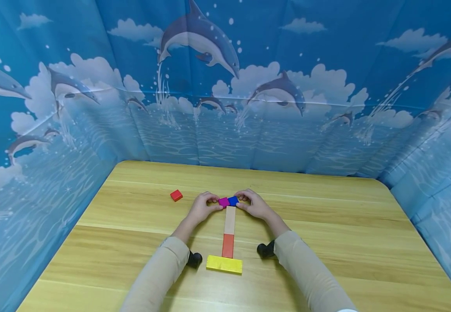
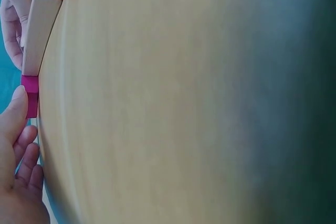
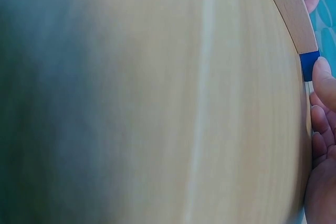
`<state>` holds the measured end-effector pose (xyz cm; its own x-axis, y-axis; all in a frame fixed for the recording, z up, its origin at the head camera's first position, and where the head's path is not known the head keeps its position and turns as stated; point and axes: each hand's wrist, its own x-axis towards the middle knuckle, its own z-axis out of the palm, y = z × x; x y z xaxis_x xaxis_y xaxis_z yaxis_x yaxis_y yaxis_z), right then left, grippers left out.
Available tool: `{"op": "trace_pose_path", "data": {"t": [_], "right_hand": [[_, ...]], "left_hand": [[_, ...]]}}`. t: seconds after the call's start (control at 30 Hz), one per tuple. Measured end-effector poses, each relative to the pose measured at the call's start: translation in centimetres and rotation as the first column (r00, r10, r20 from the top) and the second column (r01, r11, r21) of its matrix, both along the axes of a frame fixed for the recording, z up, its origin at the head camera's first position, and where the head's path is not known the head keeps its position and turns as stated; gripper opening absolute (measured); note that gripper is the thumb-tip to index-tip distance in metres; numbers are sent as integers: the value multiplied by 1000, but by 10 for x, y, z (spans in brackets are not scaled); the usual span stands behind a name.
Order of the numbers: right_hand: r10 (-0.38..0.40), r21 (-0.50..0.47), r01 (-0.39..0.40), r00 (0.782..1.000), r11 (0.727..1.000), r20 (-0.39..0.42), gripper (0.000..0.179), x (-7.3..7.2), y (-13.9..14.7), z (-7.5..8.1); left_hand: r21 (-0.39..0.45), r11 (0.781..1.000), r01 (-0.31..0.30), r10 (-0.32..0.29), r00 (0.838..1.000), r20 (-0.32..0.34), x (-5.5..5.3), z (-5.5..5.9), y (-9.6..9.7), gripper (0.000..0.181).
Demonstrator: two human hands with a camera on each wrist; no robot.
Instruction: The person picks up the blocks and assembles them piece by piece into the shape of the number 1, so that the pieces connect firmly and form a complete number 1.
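A magenta block (image 1: 223, 202) and a blue block (image 1: 233, 201) sit side by side at the far end of a line of blocks. My left hand (image 1: 203, 207) pinches the magenta block between thumb and fingers; its thumb presses the near side in the left wrist view. With thumb and fingers my right hand (image 1: 254, 204) holds the blue block from the right. Below these two lie a plain wooden block (image 1: 229, 220), an orange-red block (image 1: 228, 245) and, crosswise at the near end, a yellow block (image 1: 224, 264).
A small red block (image 1: 176, 195) lies apart, left of my left hand. The wooden table (image 1: 326, 225) reaches back to a blue dolphin-printed curtain (image 1: 225, 143). Black wrist-worn devices (image 1: 266, 250) stick out inward from the sleeves, either side of the block line.
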<state>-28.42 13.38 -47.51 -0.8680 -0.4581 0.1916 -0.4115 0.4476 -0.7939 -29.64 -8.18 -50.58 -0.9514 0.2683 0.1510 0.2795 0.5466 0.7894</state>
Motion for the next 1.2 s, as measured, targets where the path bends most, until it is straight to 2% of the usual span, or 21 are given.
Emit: {"op": "trace_pose_path", "data": {"t": [0.17,0.3,0.4,0.53,0.83,1.2], "right_hand": [[-3,3,3,1000,1000,-10,28,0,0,0],[-7,6,7,1000,1000,-9,28,0,0,0],[-6,5,6,1000,1000,-15,28,0,-1,-1],[-1,11,1,1000,1000,-22,28,0,0,-1],[6,11,-6,1000,1000,-11,28,1,0,1],[3,15,-3,1000,1000,-2,29,0,0,0]], "left_hand": [[43,999,0,0,1000,8,1,0,-1,29],[114,994,1,-4,1000,20,2,0,-2,32],[159,987,16,-19,1000,15,4,1,-5,34],[175,984,23,-20,1000,-15,6,3,-11,36],[201,979,-25,54,989,-140,5,7,-32,40],[204,970,-132,170,969,-180,10,7,-67,43]]}}
